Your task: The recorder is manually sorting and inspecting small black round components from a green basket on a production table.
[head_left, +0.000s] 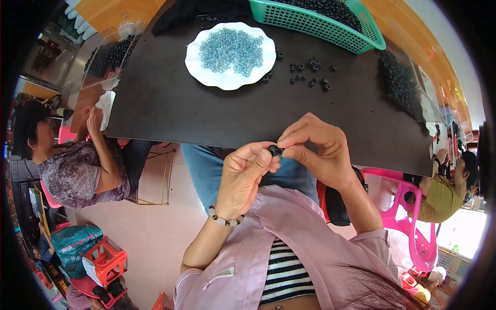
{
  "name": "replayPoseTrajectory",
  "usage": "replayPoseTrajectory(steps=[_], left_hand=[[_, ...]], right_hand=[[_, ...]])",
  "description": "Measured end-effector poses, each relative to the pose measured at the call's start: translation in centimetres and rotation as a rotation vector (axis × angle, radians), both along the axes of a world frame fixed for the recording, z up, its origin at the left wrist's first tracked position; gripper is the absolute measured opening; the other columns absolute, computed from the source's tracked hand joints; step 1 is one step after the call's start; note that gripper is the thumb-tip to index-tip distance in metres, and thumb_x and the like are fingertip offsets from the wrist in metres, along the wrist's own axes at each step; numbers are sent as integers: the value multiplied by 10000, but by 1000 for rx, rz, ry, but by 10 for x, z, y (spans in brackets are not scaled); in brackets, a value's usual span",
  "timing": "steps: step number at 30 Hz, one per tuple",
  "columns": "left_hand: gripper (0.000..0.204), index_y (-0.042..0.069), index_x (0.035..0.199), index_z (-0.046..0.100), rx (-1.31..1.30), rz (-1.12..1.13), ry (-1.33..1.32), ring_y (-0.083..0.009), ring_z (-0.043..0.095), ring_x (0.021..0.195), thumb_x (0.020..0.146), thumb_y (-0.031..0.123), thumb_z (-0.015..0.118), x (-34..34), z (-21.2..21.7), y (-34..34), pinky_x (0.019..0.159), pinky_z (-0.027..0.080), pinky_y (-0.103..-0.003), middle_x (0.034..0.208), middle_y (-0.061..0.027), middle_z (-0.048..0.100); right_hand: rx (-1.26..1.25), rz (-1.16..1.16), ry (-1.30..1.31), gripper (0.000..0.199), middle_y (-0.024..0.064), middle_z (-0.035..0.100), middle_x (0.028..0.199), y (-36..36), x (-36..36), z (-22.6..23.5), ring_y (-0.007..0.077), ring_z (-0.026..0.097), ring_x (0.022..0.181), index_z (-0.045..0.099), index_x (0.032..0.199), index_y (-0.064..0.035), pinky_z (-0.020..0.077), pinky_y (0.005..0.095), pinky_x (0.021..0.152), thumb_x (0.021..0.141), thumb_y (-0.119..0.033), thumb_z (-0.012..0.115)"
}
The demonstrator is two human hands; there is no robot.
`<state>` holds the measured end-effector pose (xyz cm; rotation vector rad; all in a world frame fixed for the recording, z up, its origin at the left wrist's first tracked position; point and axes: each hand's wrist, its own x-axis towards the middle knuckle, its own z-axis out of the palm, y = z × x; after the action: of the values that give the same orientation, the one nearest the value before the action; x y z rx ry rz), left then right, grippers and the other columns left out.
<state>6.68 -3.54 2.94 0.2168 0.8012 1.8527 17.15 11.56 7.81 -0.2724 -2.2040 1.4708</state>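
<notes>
Just off the table's near edge, I hold a small round black part (274, 150) between both hands. My left hand (243, 175) pinches it with thumb and fingers from the left. From the right, my right hand (320, 150) is closed on its other end with thumb and forefinger; whether this end is a separate piece I cannot tell. Beyond my hands, several loose small black parts (315, 64) lie scattered on the dark table (170, 111). A white scalloped plate (194, 64) holds a heap of tiny clear bluish pieces (230, 49).
At the back stands a green plastic basket (315, 26) full of black parts. Clear bags of black parts lie at the right (403, 77) and left (109, 57). One person (82, 165) sits at the left, another (447, 191) at the right by a pink chair (400, 206).
</notes>
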Motion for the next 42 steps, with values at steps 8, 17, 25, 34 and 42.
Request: replayPoseTrajectory(steps=[8,17,25,34,42], left_hand=[[272,-25,1086,643,-11,-30,18,-120,633,764,913,185,645,-2,-1,-3,718,518,-238,866,-80,688],[245,-9,1040,671,-23,-72,93,-120,639,722,891,186,676,-10,-1,-9,677,531,-245,824,-81,691],[213,1,965,703,-25,-124,153,-135,652,676,866,189,702,-20,10,-14,655,557,-261,793,-94,700],[220,-6,978,707,19,-88,167,-148,660,673,870,186,697,-14,13,-14,667,563,-269,789,-110,701],[208,-12,978,706,17,-117,228,-145,669,687,880,170,687,-14,16,-20,673,566,-265,790,-112,704]], right_hand=[[12,10,-6,101,40,688,834,-3,0,2,140,564,785,723,847,-46,446,276,718,751,-46,755],[-335,206,-205,251,39,647,1040,4,0,11,104,541,847,688,1048,-19,439,258,738,802,-54,728],[-95,458,-83,351,114,646,1192,9,-11,6,157,542,906,657,1180,-18,402,296,831,874,-191,660],[-412,338,-13,373,148,655,1179,-13,-5,-2,203,558,970,679,1133,-2,420,332,873,863,-259,664],[-343,305,-16,310,134,691,1092,-15,-2,4,199,571,962,701,1073,7,448,334,872,844,-202,686]])
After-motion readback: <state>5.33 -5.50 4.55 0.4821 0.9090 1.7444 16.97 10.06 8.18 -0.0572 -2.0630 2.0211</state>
